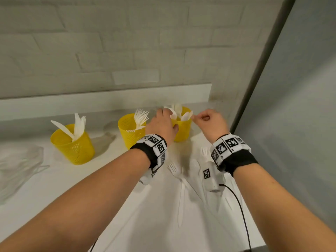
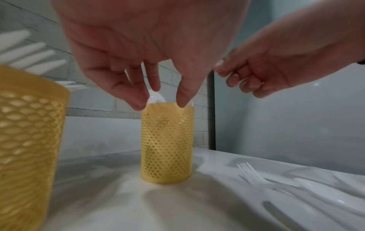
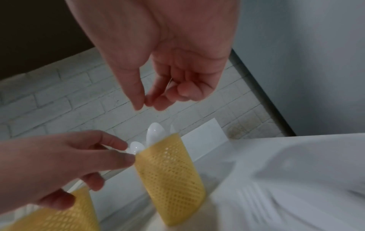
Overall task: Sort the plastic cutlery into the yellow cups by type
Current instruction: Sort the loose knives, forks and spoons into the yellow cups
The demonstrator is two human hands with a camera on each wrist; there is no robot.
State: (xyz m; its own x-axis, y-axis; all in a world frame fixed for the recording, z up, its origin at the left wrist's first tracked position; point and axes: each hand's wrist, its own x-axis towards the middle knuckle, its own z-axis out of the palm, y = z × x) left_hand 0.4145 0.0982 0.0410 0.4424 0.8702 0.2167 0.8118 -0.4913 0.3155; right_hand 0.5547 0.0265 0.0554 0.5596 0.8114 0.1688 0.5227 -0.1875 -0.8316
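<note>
Three yellow perforated cups stand in a row on the white table. The left cup (image 1: pixel 72 144) holds knives, the middle cup (image 1: pixel 130 133) forks, the right cup (image 1: pixel 182 130) spoons. My left hand (image 1: pixel 168 113) is over the spoon cup (image 2: pixel 166 143), and its fingertips pinch the bowl of a white spoon (image 2: pixel 156 97) standing in the cup at the rim. The same pinch shows in the right wrist view, left hand (image 3: pixel 128 151) on spoon (image 3: pixel 136 147). My right hand (image 1: pixel 195 117) hovers just right of that cup (image 3: pixel 171 179), fingers curled, thumb near index, holding nothing.
Loose forks (image 1: pixel 174 170) and a spoon (image 1: pixel 195 166) lie on the table under my wrists. A clear plastic bag (image 1: pixel 18 164) sits at the far left. A grey panel (image 1: pixel 291 106) closes the right side, and a brick wall with a low ledge (image 1: pixel 109 100) closes the back.
</note>
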